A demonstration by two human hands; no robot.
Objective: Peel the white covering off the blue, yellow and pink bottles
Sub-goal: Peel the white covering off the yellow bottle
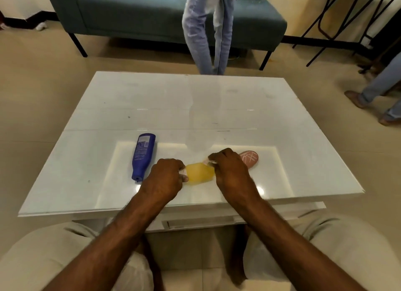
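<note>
A dark teal sofa (pixel 152 15) spans the upper part of the frame, with a standing person's legs in pale jeans (pixel 208 30) in front of it at top centre. Below, a glossy white table (pixel 195 100) fills the middle of the frame. Light-coloured trousers (pixel 54 251) on the wearer's knees take up both lower corners, and two bare forearms reach up from the bottom edge to the table's near half.

The blue bottle (pixel 142 156) lies on its side left of centre, cap end toward the lower frame, well apart from the hands' work. The left hand (pixel 167 178) is clenched around one end of the yellow bottle (pixel 199 173), which sits between the two hands just below frame centre. The right hand (pixel 230 167) pinches a scrap of white covering (pixel 209 161) at the bottle's other end. The pink bottle (pixel 249 158) lies just beyond the right hand, partly hidden by it, marked with white lines.
</note>
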